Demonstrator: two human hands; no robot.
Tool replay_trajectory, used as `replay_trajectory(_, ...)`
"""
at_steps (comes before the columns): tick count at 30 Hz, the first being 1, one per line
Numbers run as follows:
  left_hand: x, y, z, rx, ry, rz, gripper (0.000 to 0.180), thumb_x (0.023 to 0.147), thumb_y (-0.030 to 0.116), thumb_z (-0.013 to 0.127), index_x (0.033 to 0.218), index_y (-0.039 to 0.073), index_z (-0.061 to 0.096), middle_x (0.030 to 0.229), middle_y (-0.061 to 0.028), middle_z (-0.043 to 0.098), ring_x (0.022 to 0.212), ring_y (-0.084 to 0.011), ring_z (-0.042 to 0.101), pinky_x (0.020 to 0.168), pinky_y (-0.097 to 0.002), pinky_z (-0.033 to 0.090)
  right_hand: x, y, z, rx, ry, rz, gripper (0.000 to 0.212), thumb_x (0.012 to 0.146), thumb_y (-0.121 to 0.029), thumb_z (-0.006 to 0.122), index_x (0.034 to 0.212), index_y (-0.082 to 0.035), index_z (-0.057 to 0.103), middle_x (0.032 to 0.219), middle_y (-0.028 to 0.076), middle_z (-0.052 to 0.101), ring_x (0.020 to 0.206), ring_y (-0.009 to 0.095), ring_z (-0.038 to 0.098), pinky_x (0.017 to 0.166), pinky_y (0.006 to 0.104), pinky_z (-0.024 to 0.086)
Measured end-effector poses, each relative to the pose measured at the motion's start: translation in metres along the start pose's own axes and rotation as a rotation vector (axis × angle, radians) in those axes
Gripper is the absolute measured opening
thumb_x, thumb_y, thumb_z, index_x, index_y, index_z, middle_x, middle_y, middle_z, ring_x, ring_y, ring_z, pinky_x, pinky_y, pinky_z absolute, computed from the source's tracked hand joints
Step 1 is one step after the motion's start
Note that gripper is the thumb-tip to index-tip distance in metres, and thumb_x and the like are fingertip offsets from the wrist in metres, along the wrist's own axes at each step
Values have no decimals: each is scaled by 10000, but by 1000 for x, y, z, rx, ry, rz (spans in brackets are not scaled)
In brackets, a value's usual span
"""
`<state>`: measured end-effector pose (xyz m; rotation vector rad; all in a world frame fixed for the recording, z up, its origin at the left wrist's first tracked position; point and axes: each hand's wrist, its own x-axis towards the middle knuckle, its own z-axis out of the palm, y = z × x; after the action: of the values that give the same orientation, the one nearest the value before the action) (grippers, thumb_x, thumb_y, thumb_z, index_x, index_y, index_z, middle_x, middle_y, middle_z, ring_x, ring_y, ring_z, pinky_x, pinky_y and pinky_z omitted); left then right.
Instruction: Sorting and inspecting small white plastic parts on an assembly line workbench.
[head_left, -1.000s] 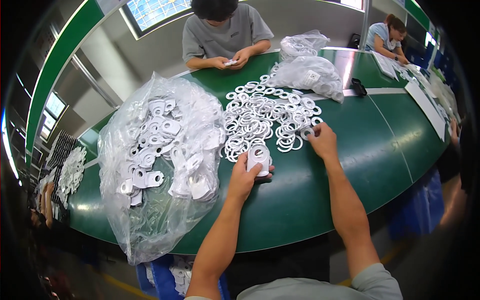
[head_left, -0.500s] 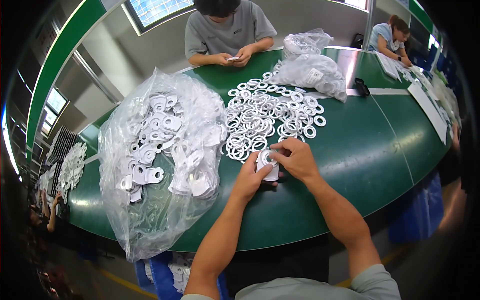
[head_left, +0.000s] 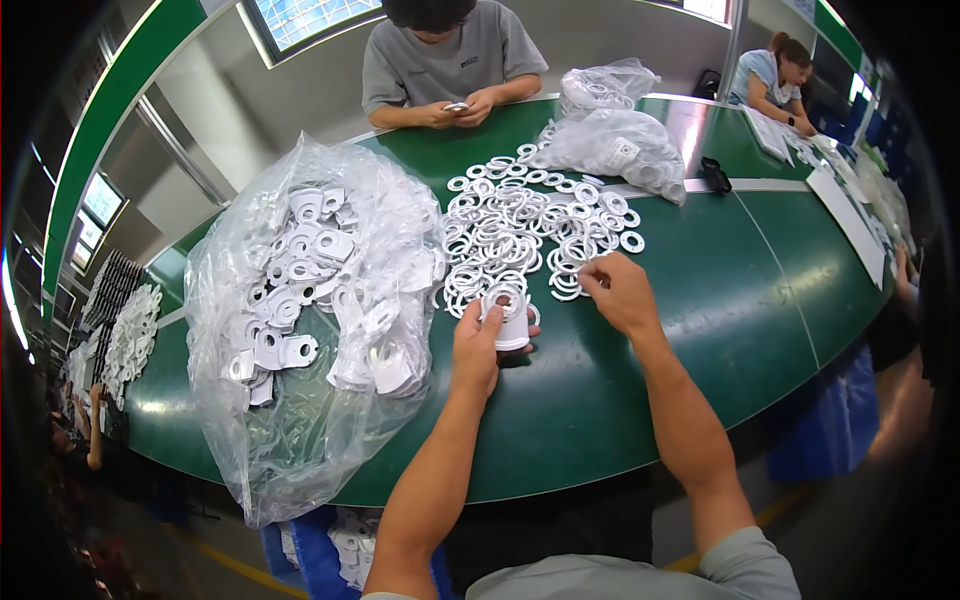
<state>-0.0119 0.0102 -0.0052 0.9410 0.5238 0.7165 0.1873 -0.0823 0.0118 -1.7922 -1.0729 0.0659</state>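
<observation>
My left hand (head_left: 477,352) is closed around a white plastic part (head_left: 513,330) with a rounded, ringed top and a straight lower edge, the thumb lying on its face. To the right, my right hand (head_left: 625,292) hovers at the near edge of a heap of white plastic rings (head_left: 495,235). Its thumb and fingers are curled together; anything between the fingertips cannot be made out against the rings. Left of the heap, a large clear plastic bag (head_left: 270,450) lies spread out, holding many white plastic parts (head_left: 285,305) of similar shape.
Knotted clear bags of rings (head_left: 620,150) sit at the far side of the green table (head_left: 700,330). A small black object (head_left: 716,175) lies beside them. Across the table a person (head_left: 455,65) handles a small item; another person (head_left: 775,80) works at far right. White parts (head_left: 135,335) pile up at left.
My right hand has left the white part and moved right, to the rings' near edge. My left hand, still gripping the part, has shifted slightly left.
</observation>
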Motion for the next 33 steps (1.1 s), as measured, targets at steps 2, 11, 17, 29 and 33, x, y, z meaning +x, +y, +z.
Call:
replay_trajectory(2, 3, 1, 0, 6, 19, -2, 251, 981, 181, 442, 1174, 20, 452, 1003, -187, 644, 773, -267, 684, 561, -318, 570, -2, 10, 1, -200, -210, -119, 126, 760, -102, 704, 877, -57, 685, 823, 94, 586, 727, 220, 582, 667, 320, 471)
replay_trajectory(11, 2, 0, -4, 45, 12, -9, 249, 980, 205, 449, 1163, 35, 461, 1011, -182, 643, 779, -245, 682, 553, -302, 556, 4, -3, 21, -111, 49, -208, 81, 795, -61, 661, 853, -29, 615, 892, 127, 558, 810, 296, 585, 701, 363, 471)
replay_trajectory(17, 3, 1, -2, 58, 2, 15, 237, 980, 182, 444, 1149, 15, 454, 977, -171, 648, 741, -240, 682, 539, -292, 559, 5, -16, 15, -135, 261, -347, 67, 819, -59, 639, 868, -22, 611, 815, 124, 589, 732, 305, 593, 654, 366, 471)
replay_trajectory(29, 1, -2, 0, 96, -33, 16, 245, 980, 192, 455, 1144, 10, 465, 964, -158, 649, 732, -228, 680, 541, -285, 556, -5, -20, 3, 214, -24, 102, 212, 833, -130, 678, 1000, -1, 671, 800, 69, 678, 740, 135, 652, 564, 259, 486)
replay_trajectory(33, 2, 0, -1, 123, -71, 10, 244, 980, 184, 454, 1147, 6, 464, 976, -157, 652, 749, -224, 682, 550, -285, 557, -6, -34, 4, 697, -209, 443, 232, 904, -119, 589, 1056, 56, 588, 930, 131, 669, 825, 198, 667, 613, 273, 559)
